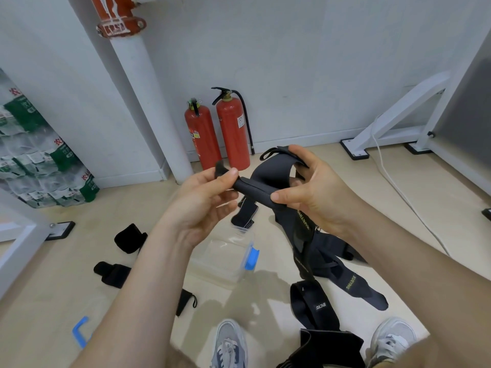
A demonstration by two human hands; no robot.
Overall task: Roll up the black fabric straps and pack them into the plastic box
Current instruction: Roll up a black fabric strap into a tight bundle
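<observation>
Now your left hand [207, 197] pinches one end of a part-rolled black strap [255, 185], thumb on top and fingers curled beneath. Your right hand [313, 192] grips the other end. Its thumb presses against the end of the roll, and its fingers curl over the wide unrolled length, which arches up from the roll to meet them. The roll runs straight between your two grips, held in the air. Another black length [244, 212] shows just under the roll; whether it hangs from the strap or lies on the floor, I cannot tell.

Directly below your grip, on the floor, stands the clear box [225, 261], open at the top, with a blue latch [252, 258] on its right side. Its walls are too faint to show whether anything lies inside.

Down and to the left of your left hand lie two rolled straps, one [130, 239] farther from you and one [111, 273] nearer. A small flat strap [186, 301] shows beside your left forearm. Farther left and nearer you, a blue clip [79, 332] lies on the floor.

Under your right hand a pile [318, 253] of loose black straps spreads across the floor, some with yellow lettering. Nearer you than the pile lies a looped strap [313, 306] with white lettering.

Beyond your grip, two red extinguishers [218, 134] stand against the wall. Your shoes [229, 343] show at the bottom edge.
</observation>
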